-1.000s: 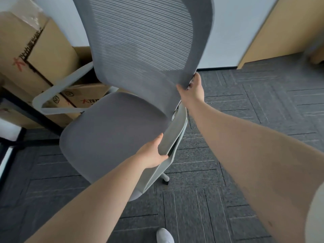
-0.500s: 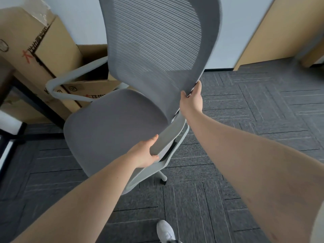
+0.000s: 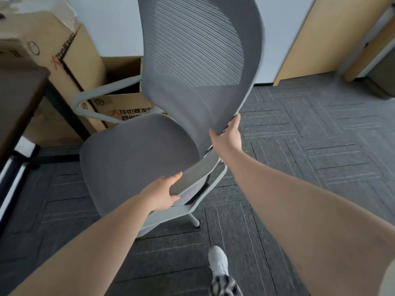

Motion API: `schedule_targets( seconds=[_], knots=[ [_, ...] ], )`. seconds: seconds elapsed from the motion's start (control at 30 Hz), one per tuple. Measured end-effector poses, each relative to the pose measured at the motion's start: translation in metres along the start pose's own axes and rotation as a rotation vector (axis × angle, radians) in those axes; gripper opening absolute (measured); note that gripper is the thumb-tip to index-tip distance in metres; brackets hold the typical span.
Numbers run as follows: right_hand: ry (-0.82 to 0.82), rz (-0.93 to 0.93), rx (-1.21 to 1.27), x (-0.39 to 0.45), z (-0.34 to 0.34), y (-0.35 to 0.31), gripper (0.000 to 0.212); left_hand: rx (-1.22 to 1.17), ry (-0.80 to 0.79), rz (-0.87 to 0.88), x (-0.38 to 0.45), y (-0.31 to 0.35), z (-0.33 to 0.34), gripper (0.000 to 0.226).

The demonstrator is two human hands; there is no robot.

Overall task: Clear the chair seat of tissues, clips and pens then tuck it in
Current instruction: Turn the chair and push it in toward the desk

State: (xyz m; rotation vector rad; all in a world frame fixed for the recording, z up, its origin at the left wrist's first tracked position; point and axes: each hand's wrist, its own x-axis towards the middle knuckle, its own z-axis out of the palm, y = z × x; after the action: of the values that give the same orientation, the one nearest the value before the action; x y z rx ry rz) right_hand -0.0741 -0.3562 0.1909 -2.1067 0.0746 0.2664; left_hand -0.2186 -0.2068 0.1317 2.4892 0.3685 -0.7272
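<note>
The left hand (image 3: 161, 194) is clamped on the near edge of the chair seat (image 3: 136, 154), thumb on top of the grey cushion and fingers curled around the pale rim. The right hand (image 3: 227, 137) grips the lower corner of the mesh backrest (image 3: 198, 60), thumb on the front face of the fabric and the fingers wrapped behind it, out of sight. The two hands are well apart, one low on the seat and one higher on the backrest, both forearms reaching forward from the bottom of the view.

The office chair stands on the dark grey carpet tiles (image 3: 310, 135), seat facing left and away from the person, its cushion bare with nothing lying on it. A pale armrest loop (image 3: 96, 97) juts out on the far side of the seat, just in front of an open cardboard box (image 3: 126, 71) with red and black printing. A larger cardboard box (image 3: 42, 50) leans beside it against the white wall. At the left edge sits a dark desk top (image 3: 19, 90) on a black leg, and the chair is near it but not under it. One white caster leg (image 3: 194, 220) shows beneath the seat. A white shoe (image 3: 218, 258) is planted on the carpet below the right forearm. A tan wooden panel (image 3: 320, 35) stands against the wall at upper right
</note>
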Motion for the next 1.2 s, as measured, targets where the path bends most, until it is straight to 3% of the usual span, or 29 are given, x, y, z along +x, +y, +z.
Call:
schedule_targets(
  seconds=[0.57,0.9,1.2],
  knots=[
    [-0.276,-0.081,-0.032,-0.18,0.027,0.037,0.094,0.171,0.096,-0.14,-0.144,-0.101,0.055,0.067],
    [-0.224,-0.066,-0.015,-0.265,0.066,0.05,0.095,0.181,0.085,-0.098,-0.219,-0.15,0.082,0.065],
    [-0.141,0.005,0.016,-0.347,0.106,0.052,0.098,0.342,0.066,-0.031,-0.264,-0.208,0.08,0.062]
  ],
)
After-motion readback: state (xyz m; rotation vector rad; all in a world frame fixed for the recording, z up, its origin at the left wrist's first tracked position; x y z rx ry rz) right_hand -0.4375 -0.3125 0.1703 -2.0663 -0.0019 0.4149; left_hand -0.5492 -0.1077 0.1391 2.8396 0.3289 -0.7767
